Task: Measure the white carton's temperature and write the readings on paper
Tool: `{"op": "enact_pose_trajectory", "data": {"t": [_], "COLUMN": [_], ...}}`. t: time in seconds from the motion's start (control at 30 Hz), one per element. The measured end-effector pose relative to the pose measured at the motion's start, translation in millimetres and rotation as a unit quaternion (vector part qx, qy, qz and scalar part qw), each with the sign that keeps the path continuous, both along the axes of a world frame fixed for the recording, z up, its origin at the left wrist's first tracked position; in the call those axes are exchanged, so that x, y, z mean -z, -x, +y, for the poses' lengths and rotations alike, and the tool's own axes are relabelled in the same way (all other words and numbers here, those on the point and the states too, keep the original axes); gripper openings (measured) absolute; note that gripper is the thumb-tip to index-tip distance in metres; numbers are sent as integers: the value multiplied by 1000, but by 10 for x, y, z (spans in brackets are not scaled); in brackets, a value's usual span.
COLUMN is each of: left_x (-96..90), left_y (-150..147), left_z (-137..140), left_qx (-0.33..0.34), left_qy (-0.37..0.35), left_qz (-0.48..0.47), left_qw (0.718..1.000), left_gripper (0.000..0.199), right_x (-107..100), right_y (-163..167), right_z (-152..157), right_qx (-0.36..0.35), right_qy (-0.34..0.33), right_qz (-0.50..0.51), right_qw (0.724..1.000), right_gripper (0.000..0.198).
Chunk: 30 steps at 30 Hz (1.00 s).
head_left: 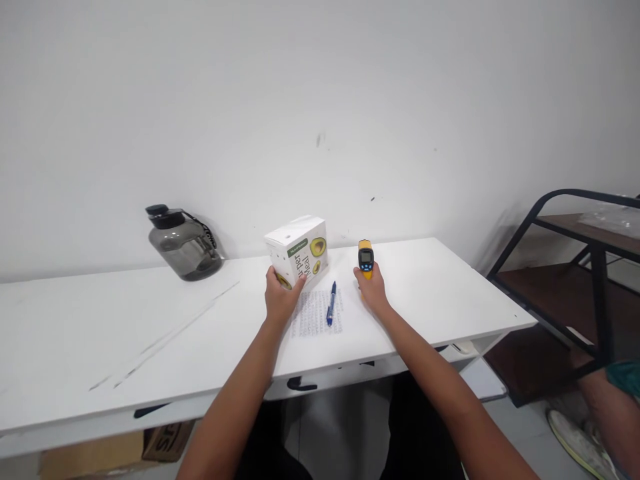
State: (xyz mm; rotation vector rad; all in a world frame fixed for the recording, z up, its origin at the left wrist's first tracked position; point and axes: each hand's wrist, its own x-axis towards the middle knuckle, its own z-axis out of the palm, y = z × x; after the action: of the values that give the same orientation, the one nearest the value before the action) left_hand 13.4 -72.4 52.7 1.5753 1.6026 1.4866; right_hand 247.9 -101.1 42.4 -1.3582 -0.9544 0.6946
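My left hand (pixel 283 297) is wrapped round the lower front of a white carton (pixel 303 250) with avocado pictures and green lettering panel; the carton is tilted. In my right hand (pixel 374 285) is a yellow and black infrared thermometer (pixel 367 257), gripped by its handle, its small screen and blue buttons facing me. Between the hands a blue pen (pixel 331 303) lies on a sheet of paper (pixel 305 323) covered in rows of writing. The carton's underside and the thermometer's front end are hidden from me.
On the white table (pixel 165 333), a large grey translucent water bottle (pixel 187 247) stands by the wall at the left. A dark metal-framed shelf (pixel 597 280) is at the right, near another person's leg and shoe (pixel 580 440). Cardboard (pixel 100 453) lies under the table.
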Motion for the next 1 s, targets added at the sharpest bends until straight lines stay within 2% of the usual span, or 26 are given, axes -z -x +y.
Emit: {"op": "enact_pose_trajectory", "data": {"t": [0.27, 0.5, 0.6, 0.7, 0.77, 0.87, 1.0], "left_x": [44, 76, 69, 52, 37, 21, 25], "left_y": [14, 28, 18, 6, 1, -2, 0], "left_z": [50, 68, 69, 66, 57, 41, 36], "left_qx": [-1, 0, -4, -6, -11, -12, 6], "left_qy": [0, 3, 5, 12, 21, 32, 48], "left_qz": [-28, -40, -35, -25, -15, 0, 16], "left_qw": [1000, 999, 999, 1000, 1000, 999, 999], "left_gripper": [81, 86, 85, 87, 87, 87, 85], "right_x": [-1, 15, 35, 41, 24, -22, -41], "right_y": [15, 20, 14, 0, -11, -31, -65], "right_z": [-12, -12, 0, 7, -3, -31, -30], "right_qx": [-19, -18, -37, -76, -79, -44, -10], "right_qy": [5, 12, 0, -6, 7, 59, 112], "right_qz": [-4, -4, -5, -11, -52, -186, -396], "right_qw": [1000, 1000, 999, 997, 995, 980, 911], "right_gripper": [50, 69, 73, 67, 62, 56, 45]}}
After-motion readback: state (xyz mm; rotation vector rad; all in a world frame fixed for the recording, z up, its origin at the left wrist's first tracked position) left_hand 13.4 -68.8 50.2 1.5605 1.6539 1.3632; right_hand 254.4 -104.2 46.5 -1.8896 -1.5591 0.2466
